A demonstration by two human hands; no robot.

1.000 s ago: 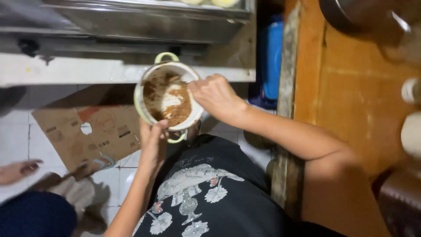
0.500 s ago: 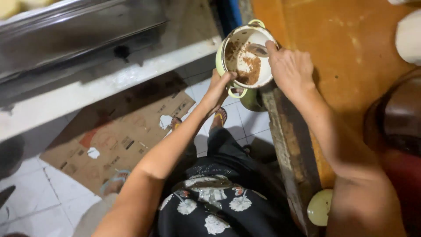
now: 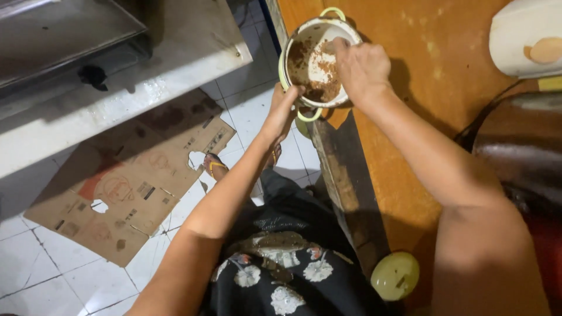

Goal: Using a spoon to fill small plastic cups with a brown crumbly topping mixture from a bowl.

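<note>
A small white enamel pot [image 3: 307, 65] with light green rim and loop handles, smeared inside with brown residue, is held over the near edge of an orange wooden table [image 3: 421, 88]. My left hand [image 3: 282, 110] grips its near rim beside the lower handle. My right hand [image 3: 361, 67] is closed over the pot's right rim, fingers reaching inside; what they hold is hidden.
A flattened cardboard sheet [image 3: 126, 187] lies on the white tiled floor. A steel appliance on a white counter [image 3: 88, 88] stands at the left. On the table are a white appliance [image 3: 524, 38], a dark pot [image 3: 521, 158] and, at the edge, a pale green lid [image 3: 396, 275].
The view and I have turned from the steel counter to the wooden table. The pot has travelled with both hands and is now over the table's edge.
</note>
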